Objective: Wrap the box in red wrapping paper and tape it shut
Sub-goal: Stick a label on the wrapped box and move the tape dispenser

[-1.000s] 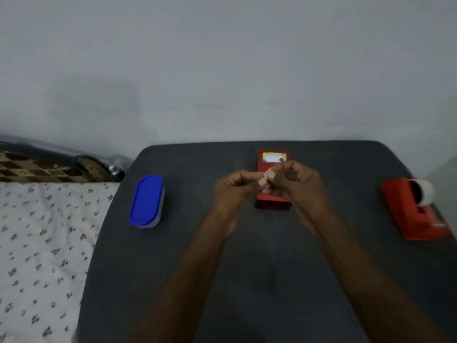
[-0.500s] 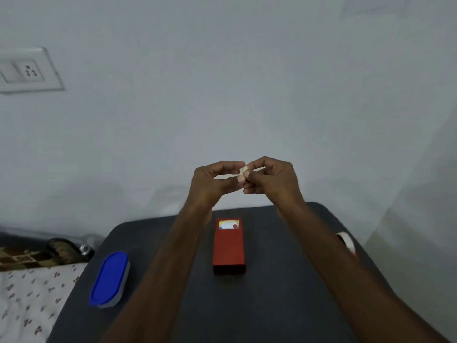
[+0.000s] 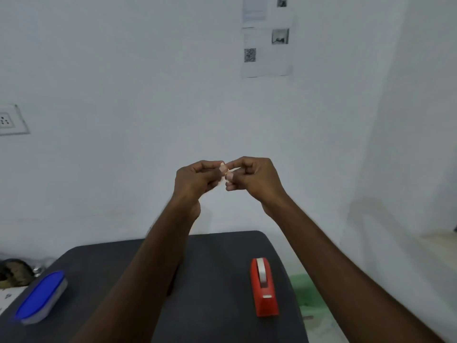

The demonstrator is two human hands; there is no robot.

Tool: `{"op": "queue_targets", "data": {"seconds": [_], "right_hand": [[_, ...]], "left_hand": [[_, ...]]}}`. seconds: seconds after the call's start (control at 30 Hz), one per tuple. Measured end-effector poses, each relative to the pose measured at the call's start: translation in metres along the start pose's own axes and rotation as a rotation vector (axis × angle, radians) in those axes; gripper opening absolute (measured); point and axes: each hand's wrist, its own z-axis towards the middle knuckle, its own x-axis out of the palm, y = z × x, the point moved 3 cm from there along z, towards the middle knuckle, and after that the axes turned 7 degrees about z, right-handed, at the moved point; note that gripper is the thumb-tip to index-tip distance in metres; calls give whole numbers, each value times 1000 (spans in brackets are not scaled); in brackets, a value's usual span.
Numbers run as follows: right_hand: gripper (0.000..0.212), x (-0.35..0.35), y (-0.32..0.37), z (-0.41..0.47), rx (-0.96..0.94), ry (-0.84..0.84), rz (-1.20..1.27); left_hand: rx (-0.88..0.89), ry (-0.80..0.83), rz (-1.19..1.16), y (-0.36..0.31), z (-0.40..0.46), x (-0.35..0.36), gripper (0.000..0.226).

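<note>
Since half a second ago the view is tilted further up: wall papers [image 3: 267,37] are now seen at 12 o'clock, and the box is no longer seen, probably hidden behind the left forearm. Both hands are raised together before the wall. A small pale bit of tape [image 3: 224,172] is pinched between the fingertips of the left hand [image 3: 195,179] and the right hand [image 3: 254,178], which are closed on it and touching. On the dark surface [image 3: 217,280], a red dispenser [image 3: 264,288] is seen at 5 o'clock and a blue-lidded tub [image 3: 40,297] at 8 o'clock, well apart.
</note>
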Motion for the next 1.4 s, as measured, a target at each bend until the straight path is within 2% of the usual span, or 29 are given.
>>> {"op": "queue_targets", "data": {"seconds": [0.1,0.23,0.4,0.63,0.77,0.93,1.07,1.4], "right_hand": [[11,-37,26,-8,22,3,121],[19,-69,37,-20,84,-3,197],[27,-92,34,-31,151,-81,209],[26,-107,44,-32,226,-101,179],[31,-118,47,-32,225,-95,135],[33,-146,35,-35,295,-96,177],[12,-179,11,-36,465,-88,322],[13,-315,-81,-9,552,-92,330]], "left_hand": [[100,-45,122,-22,-18,37,15],[201,-44,195,-37,-40,67,14],[227,69,180,-37,-62,90,17],[204,-12,112,-37,-60,109,12],[244,-17,179,-37,-52,121,13],[324,24,392,-30,-49,146,7],[269,110,365,-10,-45,175,6],[-27,149,98,80,-8,312,22]]}}
